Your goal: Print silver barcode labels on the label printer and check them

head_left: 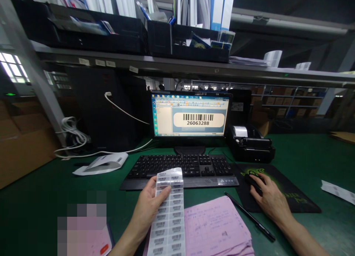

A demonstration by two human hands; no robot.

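My left hand [149,200] grips a long strip of barcode labels [169,219] near its upper end, thumb on the face and fingers behind. The strip's top reaches the front edge of the black keyboard [177,169], and its lower part hangs over a stack of pink paper forms [216,226]. On the right, my right hand [271,195] rests over a black computer mouse [253,182], fingers curved on it. The mouse sits on a black and green mouse pad [301,202]. A black pen [251,217] lies across the right edge of the pink forms.
A monitor [191,115] shows a barcode label numbered 26063288. Right of it stands a black label printer [249,145]. Loose label strips [337,191] lie at the far right, and a curled one [102,163] lies left of the keyboard. A shelf [177,61] with binders spans overhead.
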